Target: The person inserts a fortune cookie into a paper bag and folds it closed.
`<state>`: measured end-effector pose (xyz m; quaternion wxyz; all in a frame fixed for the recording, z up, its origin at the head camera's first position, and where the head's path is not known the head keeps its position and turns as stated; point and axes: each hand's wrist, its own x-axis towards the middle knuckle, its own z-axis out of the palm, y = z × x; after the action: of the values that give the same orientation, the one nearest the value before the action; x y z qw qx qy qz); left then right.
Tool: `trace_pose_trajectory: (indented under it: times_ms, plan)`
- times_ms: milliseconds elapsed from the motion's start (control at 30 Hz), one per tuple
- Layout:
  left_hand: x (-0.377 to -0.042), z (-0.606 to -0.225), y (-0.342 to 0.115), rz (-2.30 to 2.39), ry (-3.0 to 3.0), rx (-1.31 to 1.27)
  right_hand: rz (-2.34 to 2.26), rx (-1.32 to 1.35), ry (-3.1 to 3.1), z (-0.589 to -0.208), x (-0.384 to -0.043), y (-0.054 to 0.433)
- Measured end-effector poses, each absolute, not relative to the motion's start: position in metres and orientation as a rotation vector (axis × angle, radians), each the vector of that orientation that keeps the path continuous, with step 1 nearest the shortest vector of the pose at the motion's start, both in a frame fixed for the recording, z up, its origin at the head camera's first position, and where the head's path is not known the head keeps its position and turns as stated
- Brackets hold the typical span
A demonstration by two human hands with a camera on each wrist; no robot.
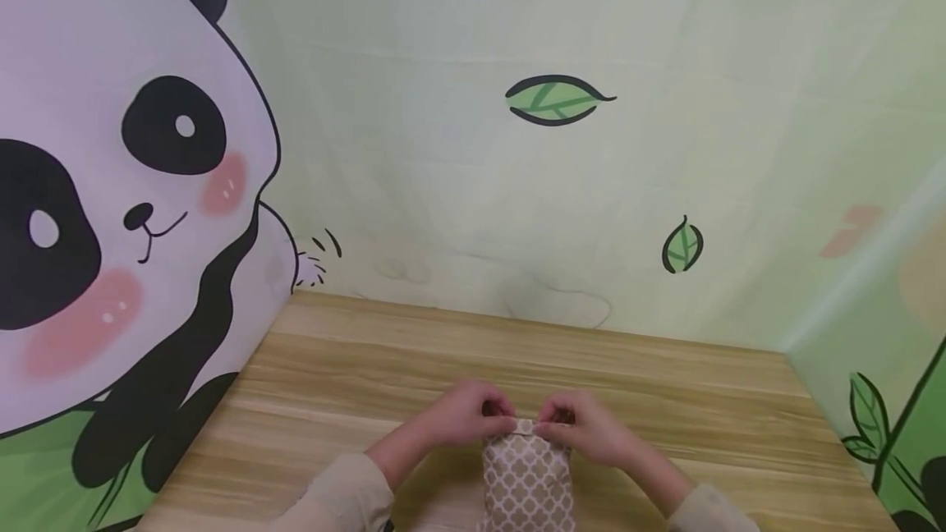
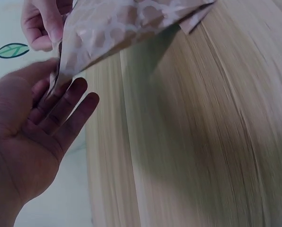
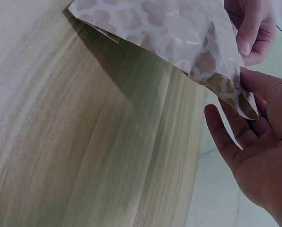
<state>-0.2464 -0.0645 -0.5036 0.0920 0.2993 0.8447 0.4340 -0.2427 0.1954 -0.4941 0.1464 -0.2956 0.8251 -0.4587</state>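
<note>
A tan paper bag (image 1: 528,479) with a white lattice pattern is held at the bottom centre of the head view, its lower end cut off by the frame. My left hand (image 1: 467,415) pinches the left corner of its top edge between thumb and fingers. At the opposite corner my right hand (image 1: 590,430) pinches the same edge, which looks folded over there. In the left wrist view the bag (image 2: 108,30) slants above the tabletop, the last fingers of the left hand (image 2: 27,142) spread loosely. The right wrist view shows the right hand (image 3: 268,156) gripping a creased corner.
Under the hands lies a wood-grain table (image 1: 355,351). Behind it hangs a pale green backdrop (image 1: 414,146) with printed leaves, and a large printed panda (image 1: 185,48) covers the left side. The backdrop meets the table along its far edge.
</note>
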Motion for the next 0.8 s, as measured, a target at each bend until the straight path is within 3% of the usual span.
trace_pose_trajectory:
  times_ms: [800]
  plan:
    - [-0.241,-0.498,-0.051,1.239,2.552,0.977,-1.27,-0.938,2.417,-0.5,-0.241,0.195]
